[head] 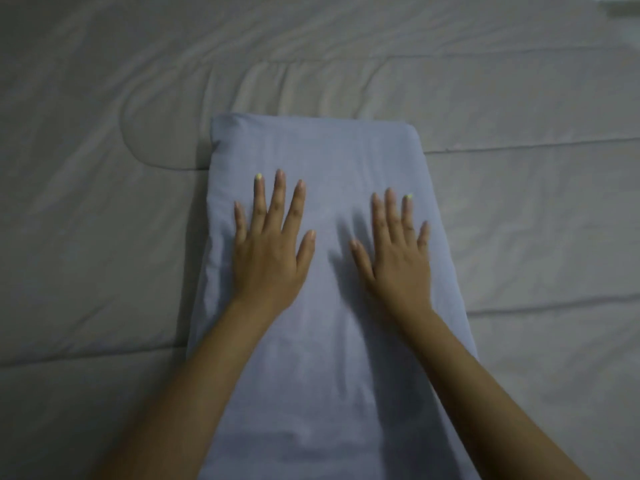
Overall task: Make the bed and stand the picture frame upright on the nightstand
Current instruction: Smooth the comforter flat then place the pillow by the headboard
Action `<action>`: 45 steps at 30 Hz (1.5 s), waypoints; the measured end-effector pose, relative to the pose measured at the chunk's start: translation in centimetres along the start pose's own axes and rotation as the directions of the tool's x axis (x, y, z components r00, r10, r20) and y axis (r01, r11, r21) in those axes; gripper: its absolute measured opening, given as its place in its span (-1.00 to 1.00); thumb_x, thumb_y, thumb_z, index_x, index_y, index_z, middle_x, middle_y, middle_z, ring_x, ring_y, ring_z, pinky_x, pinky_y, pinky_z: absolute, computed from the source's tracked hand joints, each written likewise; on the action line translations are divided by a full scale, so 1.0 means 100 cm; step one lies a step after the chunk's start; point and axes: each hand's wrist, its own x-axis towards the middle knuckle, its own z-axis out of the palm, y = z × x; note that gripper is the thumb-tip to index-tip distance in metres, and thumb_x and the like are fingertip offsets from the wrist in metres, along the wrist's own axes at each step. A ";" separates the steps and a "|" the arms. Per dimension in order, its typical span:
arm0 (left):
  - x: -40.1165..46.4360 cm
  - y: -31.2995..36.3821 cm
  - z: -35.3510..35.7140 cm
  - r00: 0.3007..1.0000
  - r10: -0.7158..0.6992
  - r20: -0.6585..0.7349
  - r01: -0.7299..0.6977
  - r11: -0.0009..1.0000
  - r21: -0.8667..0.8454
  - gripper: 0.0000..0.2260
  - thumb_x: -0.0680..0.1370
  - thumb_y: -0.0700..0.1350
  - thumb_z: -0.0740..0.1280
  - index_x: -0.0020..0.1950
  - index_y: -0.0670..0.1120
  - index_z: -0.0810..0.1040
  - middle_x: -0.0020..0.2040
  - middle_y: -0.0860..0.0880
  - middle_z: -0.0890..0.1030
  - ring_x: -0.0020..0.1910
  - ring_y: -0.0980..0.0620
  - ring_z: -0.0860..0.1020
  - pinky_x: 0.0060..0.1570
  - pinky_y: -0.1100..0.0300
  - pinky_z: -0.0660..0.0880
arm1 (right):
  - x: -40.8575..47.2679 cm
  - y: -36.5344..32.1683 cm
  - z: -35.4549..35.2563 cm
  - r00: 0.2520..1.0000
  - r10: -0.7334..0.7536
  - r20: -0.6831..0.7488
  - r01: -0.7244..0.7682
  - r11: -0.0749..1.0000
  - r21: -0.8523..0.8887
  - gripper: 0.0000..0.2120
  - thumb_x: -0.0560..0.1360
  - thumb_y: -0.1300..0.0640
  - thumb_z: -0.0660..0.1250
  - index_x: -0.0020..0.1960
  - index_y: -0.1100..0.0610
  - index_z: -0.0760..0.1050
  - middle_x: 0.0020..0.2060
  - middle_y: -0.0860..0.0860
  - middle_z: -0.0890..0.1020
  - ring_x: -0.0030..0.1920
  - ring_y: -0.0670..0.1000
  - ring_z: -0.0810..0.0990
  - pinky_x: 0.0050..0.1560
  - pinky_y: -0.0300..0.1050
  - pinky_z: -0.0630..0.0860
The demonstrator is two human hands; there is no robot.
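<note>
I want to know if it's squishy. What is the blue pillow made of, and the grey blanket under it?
The blue pillow looks covered in smooth, matte woven cloth, perhaps cotton: it creases softly around both flat hands. Its filling is hidden. The grey blanket looks like a padded quilt of matte fabric: stitched lines cross it and it puffs between them.

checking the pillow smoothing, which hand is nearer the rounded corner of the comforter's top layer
Left. The left hand lies flat on the pillow's left half, toward the rounded comforter corner. The right hand lies flat on the right half, farther away.
</note>
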 end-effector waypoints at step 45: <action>-0.063 -0.053 -0.011 0.576 -0.230 0.784 0.718 -0.315 -0.620 -0.52 0.35 0.06 0.50 0.20 -0.13 0.59 0.05 -0.16 0.69 0.02 -0.14 0.65 0.16 -0.03 0.53 | -0.041 0.072 -0.036 0.671 0.296 0.680 -0.741 0.268 0.616 -0.34 0.14 -0.09 0.59 0.17 0.11 0.53 0.04 0.05 0.69 0.01 0.11 0.67 -0.02 0.00 0.59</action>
